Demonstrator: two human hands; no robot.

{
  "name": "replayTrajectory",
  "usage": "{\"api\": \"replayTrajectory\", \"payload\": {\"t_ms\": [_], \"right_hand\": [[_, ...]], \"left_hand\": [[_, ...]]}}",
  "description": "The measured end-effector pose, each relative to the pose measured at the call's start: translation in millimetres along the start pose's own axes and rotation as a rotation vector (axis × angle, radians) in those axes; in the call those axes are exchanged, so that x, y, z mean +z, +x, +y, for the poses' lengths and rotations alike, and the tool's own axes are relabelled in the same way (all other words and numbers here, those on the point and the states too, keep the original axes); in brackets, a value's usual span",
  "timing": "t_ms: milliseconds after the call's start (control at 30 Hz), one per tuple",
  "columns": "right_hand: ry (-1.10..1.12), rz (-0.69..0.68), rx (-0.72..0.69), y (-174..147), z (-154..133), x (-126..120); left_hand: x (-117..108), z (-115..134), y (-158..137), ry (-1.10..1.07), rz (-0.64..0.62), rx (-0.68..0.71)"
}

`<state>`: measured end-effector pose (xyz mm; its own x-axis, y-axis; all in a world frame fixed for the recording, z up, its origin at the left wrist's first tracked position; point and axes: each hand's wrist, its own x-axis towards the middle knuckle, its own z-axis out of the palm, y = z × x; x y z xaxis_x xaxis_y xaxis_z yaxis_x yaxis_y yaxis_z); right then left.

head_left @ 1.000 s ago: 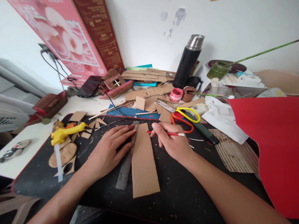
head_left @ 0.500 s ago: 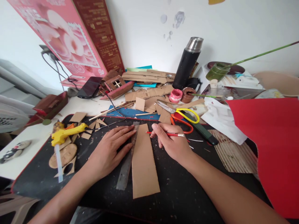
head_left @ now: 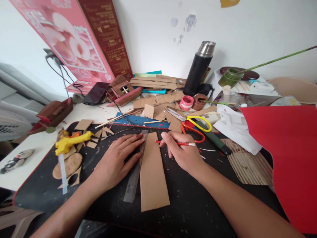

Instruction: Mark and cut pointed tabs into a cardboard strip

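A long piece of brown cardboard (head_left: 154, 175) lies on the black mat in front of me. Along its left side rests a clear ruler (head_left: 132, 185). My left hand (head_left: 121, 155) is open and lies flat, its fingertips on the ruler near the upper end. My right hand (head_left: 182, 148) is closed around a red pencil (head_left: 185, 143), whose tip points left over the cardboard's upper part. Beyond that hand lie scissors (head_left: 195, 127) with one yellow and one orange handle, by a dark green cutter (head_left: 213, 140).
A yellow glue gun (head_left: 71, 142) with a glue stick lies at left among cardboard scraps. At the back stand a black flask (head_left: 199, 67) and open paint jars (head_left: 186, 102). Red card (head_left: 287, 158) and corrugated cardboard (head_left: 247, 162) are at right. A small model boat (head_left: 125, 94) sits behind.
Both hands, the ruler, the cardboard and the pencil hold almost the same places. The whole view has shifted very slightly.
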<state>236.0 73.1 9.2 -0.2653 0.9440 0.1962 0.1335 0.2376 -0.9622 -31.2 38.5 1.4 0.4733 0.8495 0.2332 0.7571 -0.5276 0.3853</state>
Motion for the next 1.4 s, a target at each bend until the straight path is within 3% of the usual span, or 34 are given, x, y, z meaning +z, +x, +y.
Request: {"api": "replayTrajectory", "payload": {"t_ms": [900, 1400], "right_hand": [[0.013, 0.007, -0.002, -0.9, 0.4, 0.6], [0.097, -0.025, 0.112, -2.8, 1.1, 1.9]], "left_hand": [[2.7, -1.0, 0.0, 0.017, -0.008, -0.012], [8.4, -1.1, -4.7, 0.055, -0.014, -0.044]]}}
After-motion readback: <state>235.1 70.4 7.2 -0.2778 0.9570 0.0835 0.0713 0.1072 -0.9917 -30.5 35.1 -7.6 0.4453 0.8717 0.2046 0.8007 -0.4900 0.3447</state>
